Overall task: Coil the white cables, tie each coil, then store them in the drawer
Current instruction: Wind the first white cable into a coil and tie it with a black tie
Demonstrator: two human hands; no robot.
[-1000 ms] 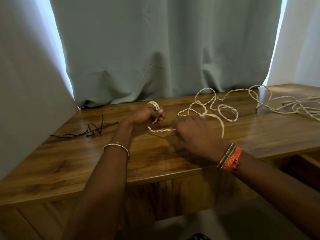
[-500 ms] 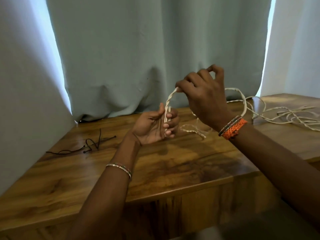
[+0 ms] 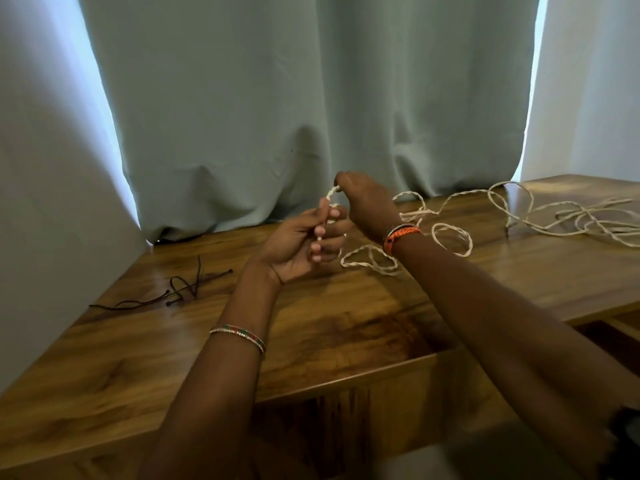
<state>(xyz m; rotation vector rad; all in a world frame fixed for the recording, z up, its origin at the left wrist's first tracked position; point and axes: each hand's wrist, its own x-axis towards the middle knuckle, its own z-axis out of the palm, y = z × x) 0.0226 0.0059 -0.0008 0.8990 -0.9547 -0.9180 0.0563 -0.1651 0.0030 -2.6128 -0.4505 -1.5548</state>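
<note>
Clearly coiling step, early: left hand (image 3: 304,242) curled round few small loops of cable (image 3: 450,233); right hand (image 3: 367,202) pinches strand just above. Most cable loose on desk (image 3: 346,327), trailing right. Next: lay another loop into left palm. Ties (image 3: 180,289) untouched, left.

One camera is riding on the person's head, looking forward and down over both forearms. It is sitting close above the wooden tabletop (image 3: 346,334), facing the grey curtain (image 3: 311,98) hanging behind its far edge.
</note>
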